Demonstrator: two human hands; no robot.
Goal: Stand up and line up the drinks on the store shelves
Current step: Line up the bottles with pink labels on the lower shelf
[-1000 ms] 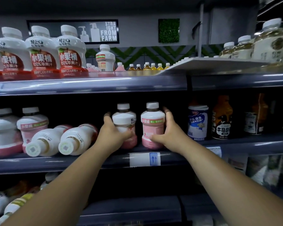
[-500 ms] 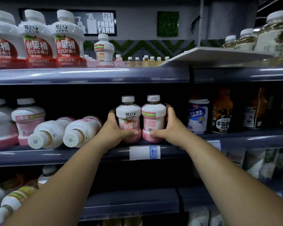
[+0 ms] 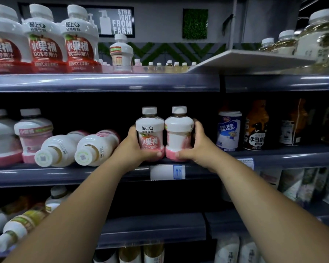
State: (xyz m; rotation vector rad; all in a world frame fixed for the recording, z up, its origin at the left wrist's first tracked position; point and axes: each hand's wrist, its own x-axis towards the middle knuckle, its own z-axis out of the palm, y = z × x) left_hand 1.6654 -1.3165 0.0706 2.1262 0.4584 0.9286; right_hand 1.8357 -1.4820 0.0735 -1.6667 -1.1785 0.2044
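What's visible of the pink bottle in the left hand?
The pink bottle is squat and looks plastic: white cap and shoulder, pink base, printed label facing forward. It stands upright at the front of the middle shelf, its side against a matching bottle on its right. The left hand grips its left side, thumb across the pink base.

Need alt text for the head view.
The left hand and right hand each grip an upright pink-and-white bottle, the left bottle and right bottle side by side on the middle shelf. To their left, two matching bottles lie on their sides, caps toward the camera.
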